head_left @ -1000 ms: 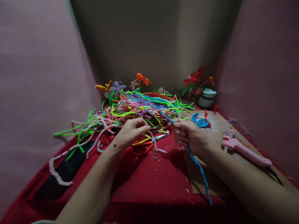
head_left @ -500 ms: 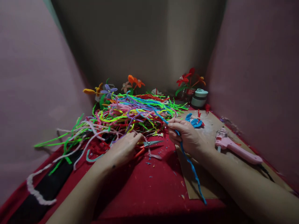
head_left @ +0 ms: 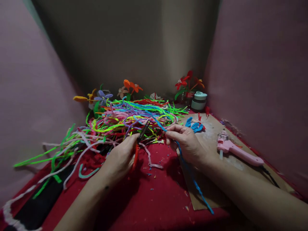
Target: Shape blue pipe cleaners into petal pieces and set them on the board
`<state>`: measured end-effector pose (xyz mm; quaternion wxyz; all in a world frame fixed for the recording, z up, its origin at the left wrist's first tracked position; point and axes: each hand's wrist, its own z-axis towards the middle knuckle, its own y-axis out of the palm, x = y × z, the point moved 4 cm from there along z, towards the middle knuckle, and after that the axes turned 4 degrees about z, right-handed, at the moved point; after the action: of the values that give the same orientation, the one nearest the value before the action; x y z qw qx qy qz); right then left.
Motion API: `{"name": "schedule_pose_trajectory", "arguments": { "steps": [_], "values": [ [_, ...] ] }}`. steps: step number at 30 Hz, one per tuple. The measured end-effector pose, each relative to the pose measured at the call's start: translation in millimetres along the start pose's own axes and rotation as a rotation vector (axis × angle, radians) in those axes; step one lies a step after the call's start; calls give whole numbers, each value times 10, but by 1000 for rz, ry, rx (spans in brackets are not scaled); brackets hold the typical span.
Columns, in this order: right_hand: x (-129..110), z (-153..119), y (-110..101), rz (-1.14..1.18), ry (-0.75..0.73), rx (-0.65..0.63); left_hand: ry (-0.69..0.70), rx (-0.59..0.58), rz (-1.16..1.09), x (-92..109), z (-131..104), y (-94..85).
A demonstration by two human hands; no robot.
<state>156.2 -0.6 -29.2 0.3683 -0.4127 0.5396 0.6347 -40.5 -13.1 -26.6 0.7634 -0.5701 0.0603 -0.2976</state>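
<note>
My left hand (head_left: 124,154) is closed on the orange handles of a pair of scissors (head_left: 143,131), whose dark blades point up and away over the near edge of the pile. Between the fingers of my right hand (head_left: 184,141) a long blue fuzzy stem (head_left: 198,189) is pinched. One end of it reaches up left over the pile; the other hangs down past the cardboard's near edge. A large heap of many-coloured fuzzy stems (head_left: 115,122) lies beyond my hands. Just past my right hand are blue looped petals (head_left: 194,125).
A pink glue gun (head_left: 240,152) rests on the cardboard (head_left: 231,170) at the right. Behind stand a lidded jar (head_left: 199,101), red flowers (head_left: 184,81), orange flowers (head_left: 132,86) and a purple flower (head_left: 103,95). Scraps dot the red cloth (head_left: 154,205). Walls rise on both sides.
My left hand has picked the scissors up off the cloth and turned their blades upward. My right hand still pinches the blue stem. The whole view has shifted, with the scene sliding left.
</note>
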Motion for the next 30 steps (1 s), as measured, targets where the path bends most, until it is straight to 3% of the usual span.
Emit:
{"name": "schedule_pose_trajectory", "arguments": {
  "steps": [2,5,9,11,14,17,21,27,30],
  "values": [
    [14,15,4,132,30,15,-42,5,-45,81,-3,16],
    [77,29,3,424,199,90,-165,3,-226,189,12,26],
    [164,9,32,624,401,94,-412,-25,-744,307,56,70],
    [177,16,41,646,368,37,-487,-38,-964,389,98,90],
    [184,43,35,581,247,-34,-486,-35,-1121,518,182,84],
    [183,64,21,467,151,-51,-458,-76,-1168,579,245,64],
    [132,58,42,398,54,-92,-409,-149,-1087,489,279,-27],
    [110,50,29,348,73,-67,-351,-330,-1026,341,273,-129],
    [137,62,12,349,68,-76,-377,-348,-1102,319,261,-109]
  ]
}}
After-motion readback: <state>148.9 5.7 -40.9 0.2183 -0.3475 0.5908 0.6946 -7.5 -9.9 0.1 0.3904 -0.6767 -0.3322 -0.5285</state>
